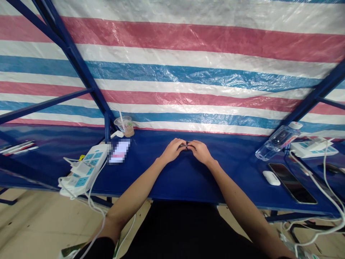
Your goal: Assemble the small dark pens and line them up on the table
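Note:
Both of my hands meet over the middle of the blue tabletop (185, 180). My left hand (173, 150) has its fingers bent round the left end of a small black object (186, 145). From the other side, my right hand (201, 151) grips the same object, thumb and fingers close together. Only a dark strip of it shows between the fingertips, so its exact kind is hidden. It is on or just above the tabletop; I cannot tell which.
On the left are a white power strip (99, 151), a blurred-out phone (119, 151) and a plastic cup (129, 130) with a straw. A clear bottle (272, 144), white earbud case (271, 178), dark phone (292, 183) and another power strip (299, 149) lie right. Blue frame bars (81, 68) slant upward.

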A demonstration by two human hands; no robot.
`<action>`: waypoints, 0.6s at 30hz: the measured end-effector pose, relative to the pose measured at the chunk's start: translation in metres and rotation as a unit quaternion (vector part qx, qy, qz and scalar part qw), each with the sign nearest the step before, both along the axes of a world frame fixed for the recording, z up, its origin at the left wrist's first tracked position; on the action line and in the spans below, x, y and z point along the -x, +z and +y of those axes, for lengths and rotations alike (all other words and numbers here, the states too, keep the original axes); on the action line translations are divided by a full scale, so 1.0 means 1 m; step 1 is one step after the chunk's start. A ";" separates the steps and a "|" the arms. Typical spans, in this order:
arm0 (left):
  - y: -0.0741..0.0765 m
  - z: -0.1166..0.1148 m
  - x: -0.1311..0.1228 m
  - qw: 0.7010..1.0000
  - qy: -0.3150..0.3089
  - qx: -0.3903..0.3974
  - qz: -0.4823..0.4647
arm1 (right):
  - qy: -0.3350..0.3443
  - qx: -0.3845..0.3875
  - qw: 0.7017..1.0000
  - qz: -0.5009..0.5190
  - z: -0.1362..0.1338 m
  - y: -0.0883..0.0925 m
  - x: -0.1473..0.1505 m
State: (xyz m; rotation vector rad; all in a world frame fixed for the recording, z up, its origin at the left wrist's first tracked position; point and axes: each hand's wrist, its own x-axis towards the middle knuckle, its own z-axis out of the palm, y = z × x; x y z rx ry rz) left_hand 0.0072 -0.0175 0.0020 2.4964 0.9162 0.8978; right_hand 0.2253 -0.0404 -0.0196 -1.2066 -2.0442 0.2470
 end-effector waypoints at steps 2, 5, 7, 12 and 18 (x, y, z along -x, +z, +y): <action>0.000 0.001 -0.001 1.000 0.009 -0.001 -0.001 | 0.004 -0.003 1.000 -0.002 0.000 0.001 0.000; -0.001 0.004 -0.002 1.000 0.028 -0.012 0.008 | -0.001 -0.012 1.000 0.000 -0.002 0.004 0.000; -0.002 0.005 -0.002 0.999 0.035 -0.016 0.016 | -0.005 -0.016 1.000 0.001 -0.002 0.005 0.000; -0.002 0.006 -0.002 0.998 0.054 -0.023 0.025 | -0.013 -0.023 1.000 -0.010 0.000 0.002 -0.002; 0.001 0.003 -0.002 0.996 0.083 -0.017 0.004 | -0.031 -0.037 0.999 0.010 0.004 0.000 -0.010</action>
